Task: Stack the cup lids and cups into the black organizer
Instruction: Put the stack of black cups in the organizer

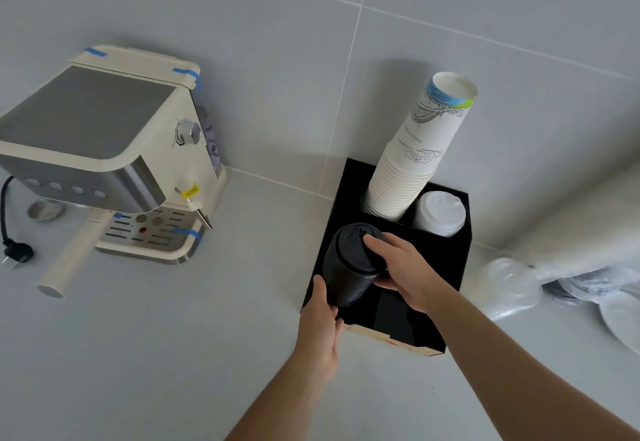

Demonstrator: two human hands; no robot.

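Note:
The black organizer [460, 264] stands on the grey counter against the tiled wall. A tall stack of white paper cups [412, 167] fills its back left compartment, and a stack of white lids [439, 213] sits in the back right one. A stack of black lids [349, 264] stands in the front left compartment, tilted a little. My left hand [320, 323] grips the low side of that stack. My right hand [401, 267] holds its upper right side, thumb on the top lid. The front right compartment is partly hidden by my right arm.
A cream and steel espresso machine [114, 150] stands at the left, its portafilter handle [72, 250] pointing forward and a black plug [15, 250] beside it. Clear plastic lids [512, 281] in a bag and white plates [623, 319] lie to the organizer's right.

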